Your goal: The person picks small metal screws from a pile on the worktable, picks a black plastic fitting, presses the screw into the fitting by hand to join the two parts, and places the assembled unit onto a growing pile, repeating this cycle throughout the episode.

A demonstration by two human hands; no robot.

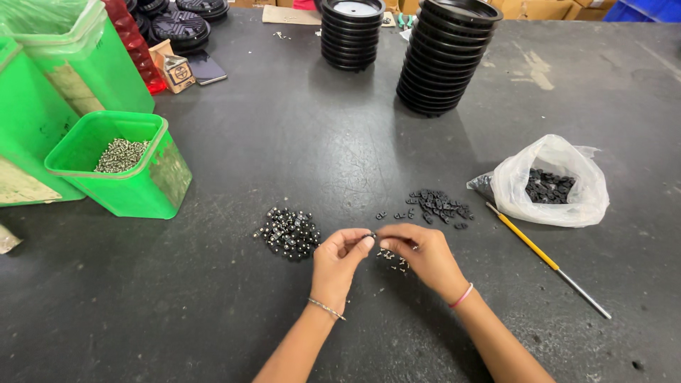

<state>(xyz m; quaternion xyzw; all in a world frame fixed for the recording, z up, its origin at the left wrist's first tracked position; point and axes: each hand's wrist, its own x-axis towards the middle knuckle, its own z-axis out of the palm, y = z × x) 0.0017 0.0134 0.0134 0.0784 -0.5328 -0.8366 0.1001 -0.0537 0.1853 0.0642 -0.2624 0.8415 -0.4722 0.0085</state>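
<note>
My left hand [339, 262] and my right hand [424, 254] meet at the fingertips over the dark table [298, 142]. Between them they pinch one small black part [371, 235]. Left of my hands lies a heap of small black and silver pieces [287, 233]. A looser pile of small black parts [436, 204] sits beyond my right hand. A few tiny silver screws [391, 257] lie on the table just under my right fingers.
A green tub holding metal screws [122, 167] stands at the left, with taller green bins [67, 60] behind it. A clear plastic bag of black parts [553, 183] and a yellow-handled tool [546, 259] lie at the right. Two stacks of black round parts [443, 53] stand at the back.
</note>
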